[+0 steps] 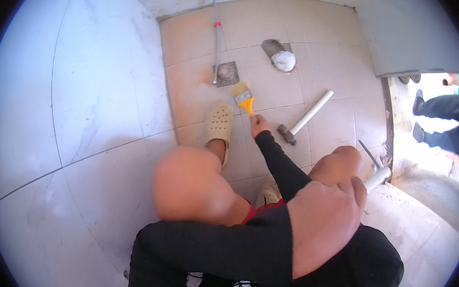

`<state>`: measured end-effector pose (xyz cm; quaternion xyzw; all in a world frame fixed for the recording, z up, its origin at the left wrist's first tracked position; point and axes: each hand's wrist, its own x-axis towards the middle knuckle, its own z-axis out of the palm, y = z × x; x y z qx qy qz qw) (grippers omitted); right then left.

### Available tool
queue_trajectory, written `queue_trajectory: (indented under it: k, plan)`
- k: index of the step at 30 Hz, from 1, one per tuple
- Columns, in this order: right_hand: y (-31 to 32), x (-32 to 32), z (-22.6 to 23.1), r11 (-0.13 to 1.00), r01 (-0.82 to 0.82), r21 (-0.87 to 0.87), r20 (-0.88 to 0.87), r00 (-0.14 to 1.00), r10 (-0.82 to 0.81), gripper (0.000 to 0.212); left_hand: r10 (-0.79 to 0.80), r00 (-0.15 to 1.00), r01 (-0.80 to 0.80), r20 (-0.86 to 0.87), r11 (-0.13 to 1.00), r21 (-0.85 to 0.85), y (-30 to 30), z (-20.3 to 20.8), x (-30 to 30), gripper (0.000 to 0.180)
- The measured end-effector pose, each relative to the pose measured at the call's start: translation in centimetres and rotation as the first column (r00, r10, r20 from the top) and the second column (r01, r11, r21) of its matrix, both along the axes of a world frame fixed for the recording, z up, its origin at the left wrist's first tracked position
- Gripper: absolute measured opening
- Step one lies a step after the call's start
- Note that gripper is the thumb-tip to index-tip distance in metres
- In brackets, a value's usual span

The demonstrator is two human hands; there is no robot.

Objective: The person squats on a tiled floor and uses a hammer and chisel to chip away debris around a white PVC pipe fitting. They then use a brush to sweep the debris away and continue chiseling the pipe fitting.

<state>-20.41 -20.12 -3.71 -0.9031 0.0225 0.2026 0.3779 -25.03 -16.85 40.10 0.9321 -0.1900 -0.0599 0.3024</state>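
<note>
Two hands show in the head view. One hand (260, 125), at the end of a long black sleeve stretched forward between the knees, is clamped around the yellow plastic handle of a paintbrush (244, 98); from this angle I cannot tell for sure which of the person's arms it belongs to, though it looks like the right. The brush is flat, with a metal band and pale bristles pointing away from the person, and it sits over the beige floor tiles (192, 81). The other hand (327, 217) lies large in the foreground, fingers curled together over the far knee, holding nothing that can be seen.

One square metal floor drain (226, 73) is set in the tiles just beyond the brush, with one thin grey pipe (217, 47) running up from it toward the wall. One hammer (306, 118) with a white cylindrical handle and a dark head lies on the floor just beside the brush hand. One dark slipper with a white cloth (282, 59) on it lies farther off. One cream perforated clog (218, 125) is on the near foot. Glossy white marble-patterned tiles (75, 101) cover the wall at left. A second white tube (378, 177) and a thin dark rod (369, 154) lie by the doorway.
</note>
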Motion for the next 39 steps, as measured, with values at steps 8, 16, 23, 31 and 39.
queue_trajectory:
  k: [8, 16, 23, 31, 39]
  plan:
    - [0.8, 0.8, 0.3, 0.984, 0.119, 0.131, -0.010, 0.993, -0.119, 0.043, -0.097, 0.995, 0.097, -0.008, 0.988, 0.123, 1.1, 0.4, 1.1, 0.028]
    - [-4.1, 3.5, 0.6, 0.902, 0.403, 0.151, -0.008, 0.913, -0.407, 0.049, -0.056, 0.958, 0.076, -0.283, 0.995, 0.060, 1.5, -0.4, 2.3, 0.040]
    - [-15.5, 12.9, 1.3, -0.072, 0.905, 0.419, -0.289, 0.058, -0.956, 0.054, -0.071, 0.980, 0.100, -0.187, 0.984, 0.149, 0.5, -1.0, 4.2, 0.040]
    - [-16.2, 9.7, 6.4, 0.686, 0.564, 0.459, -0.267, 0.824, -0.499, 0.028, -0.082, 0.987, 0.112, -0.137, 0.968, 0.224, 0.3, -3.4, 5.3, 0.043]
    - [-13.9, 7.1, 13.1, 0.607, 0.367, 0.705, -0.319, 0.928, -0.190, 0.026, -0.066, 0.991, 0.100, -0.120, 0.948, 0.301, 0.3, -5.7, 6.9, 0.044]
